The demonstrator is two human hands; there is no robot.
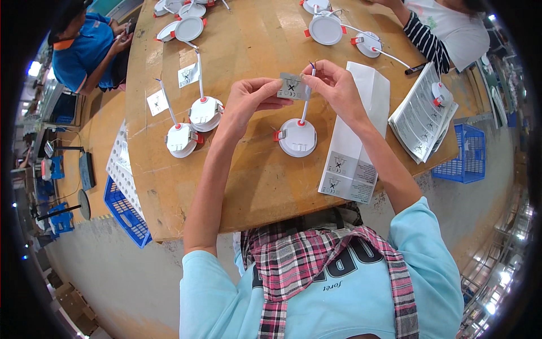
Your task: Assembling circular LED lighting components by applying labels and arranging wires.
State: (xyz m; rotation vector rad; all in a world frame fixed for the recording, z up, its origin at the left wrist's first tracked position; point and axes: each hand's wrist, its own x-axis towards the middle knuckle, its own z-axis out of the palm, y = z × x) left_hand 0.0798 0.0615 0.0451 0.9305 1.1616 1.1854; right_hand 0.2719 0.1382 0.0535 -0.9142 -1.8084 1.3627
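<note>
A small silver printed label [289, 88] is pinched between the thumb and fingers of my left hand [257, 97]. My right hand [334, 85] closes at the upper end of a white cable [306, 107], its thumb against the label's right edge. Exactly how the label and cable meet is partly covered by my fingers. Below, the cable runs down to a round white downlight [298, 138] with a red clip, lying on the table. Left of my left forearm lie two more downlights, a nearer one [182, 140] and a farther one [205, 114], their cables pointing up.
A label sheet [353, 141] lies right of the downlight, beside a stack of printed sheets [420, 121]. More downlights [326, 29] sit along the far side of the table [248, 186]. Co-workers are at far left and far right. Blue baskets [466, 152] stand beyond the table's edges.
</note>
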